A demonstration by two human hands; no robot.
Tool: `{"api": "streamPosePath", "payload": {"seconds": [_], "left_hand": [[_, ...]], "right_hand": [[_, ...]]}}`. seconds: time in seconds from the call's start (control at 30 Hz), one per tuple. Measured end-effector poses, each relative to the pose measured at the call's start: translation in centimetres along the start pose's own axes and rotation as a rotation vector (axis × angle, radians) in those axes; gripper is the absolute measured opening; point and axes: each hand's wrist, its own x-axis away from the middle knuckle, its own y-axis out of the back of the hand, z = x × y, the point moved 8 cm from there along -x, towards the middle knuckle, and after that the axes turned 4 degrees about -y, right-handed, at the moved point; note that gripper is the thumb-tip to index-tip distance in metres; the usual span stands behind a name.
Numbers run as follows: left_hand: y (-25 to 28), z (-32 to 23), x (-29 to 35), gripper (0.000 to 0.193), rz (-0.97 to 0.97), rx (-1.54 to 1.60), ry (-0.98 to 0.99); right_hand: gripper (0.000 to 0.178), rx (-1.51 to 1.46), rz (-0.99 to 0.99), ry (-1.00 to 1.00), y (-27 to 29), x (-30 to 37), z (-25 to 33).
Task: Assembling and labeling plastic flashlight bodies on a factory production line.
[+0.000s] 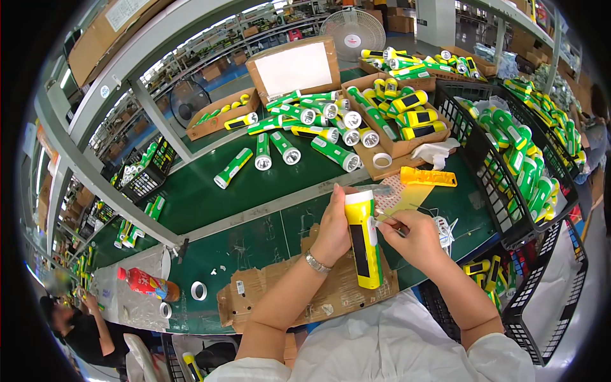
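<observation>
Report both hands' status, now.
Left hand: closed around the yellow-and-green flashlight.
Right hand: closed, pinching a thin tool beside it; exact type unclear.

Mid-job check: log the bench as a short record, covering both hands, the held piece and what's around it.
Left hand: gripping the flashlight
Right hand: pinching a thin tool near the flashlight's side
Flashlight pose: white head end away from the person
Below: flattened cardboard
Ahead: orange tray, more flashlights
Right: black crate of flashlights
Left: red-capped bottle, lying down
</observation>
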Motion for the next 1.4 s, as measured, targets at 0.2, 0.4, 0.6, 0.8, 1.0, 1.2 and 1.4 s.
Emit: {"api": "streamPosePath", "payload": {"seconds": [0.2,0.4,0.6,0.8,1.0,1.2,1.4], "left_hand": [[-0.3,-0.4,0.4,0.044,0.039,-0.033,-0.048],[-0.3,-0.8,0.3,0.042,0.028,-0.137,-0.101],[-0.5,-1.1,0.2,0.038,0.042,-0.207,-0.142],[-0.5,-2.0,0.1,0.040,0.121,-0.370,-0.163],[-1.1,-1.6,-0.9,0.059,0.204,-0.644,-0.242],[-1.5,-2.6,-1.2,0.068,0.094,-0.976,-0.576],[3.9,-0.3,-2.7,0.050,-0.087,-0.362,-0.075]], "right_hand": [[0.017,-0.106,0.156,-0.141,-0.7,-0.3,-1.2],[0.017,0.081,0.212,-0.085,0.0,-1.2,0.1],[0.017,0.197,0.254,0.000,-0.5,-1.9,0.9],[0.017,0.026,0.280,-0.069,-1.7,-2.5,-0.4],[0.013,-0.240,0.102,-0.189,-2.0,-3.5,-3.1],[0.015,-0.181,-0.060,-0.064,-1.6,-2.4,-2.8],[0.014,-0.047,0.061,-0.075,-1.9,-0.6,-7.1]]}}
